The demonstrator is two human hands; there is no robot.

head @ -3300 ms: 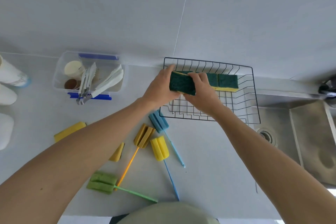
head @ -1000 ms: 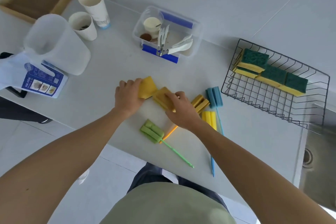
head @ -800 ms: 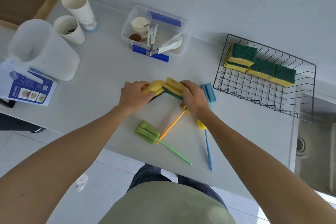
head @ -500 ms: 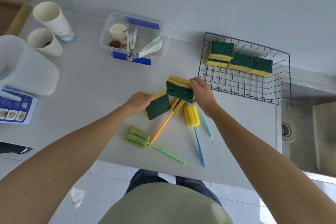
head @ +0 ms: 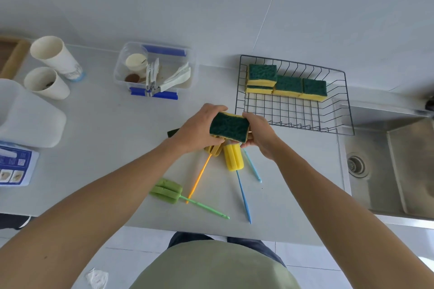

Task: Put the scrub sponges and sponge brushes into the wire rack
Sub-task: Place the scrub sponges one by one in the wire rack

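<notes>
Both hands hold a green-and-yellow scrub sponge stack (head: 229,127) above the counter, my left hand (head: 198,130) on its left side and my right hand (head: 259,134) on its right. The black wire rack (head: 333,122) stands to the right, with several scrub sponges (head: 285,84) along its back wall. Under my hands lie sponge brushes: a yellow one (head: 233,157), an orange-handled one (head: 199,176), a green one (head: 167,190) and a light blue handle (head: 252,168). A dark sponge corner (head: 172,132) peeks out left of my left hand.
A clear box with blue clips (head: 155,70) holds utensils at the back. Two paper cups (head: 55,56), a white jug (head: 28,117) and a printed packet (head: 14,169) sit at the left. A steel sink (head: 394,162) lies right of the rack.
My two hands picked up sponges from the counter and have come together on one stack, lifted nearer the rack. The view has swung right.
</notes>
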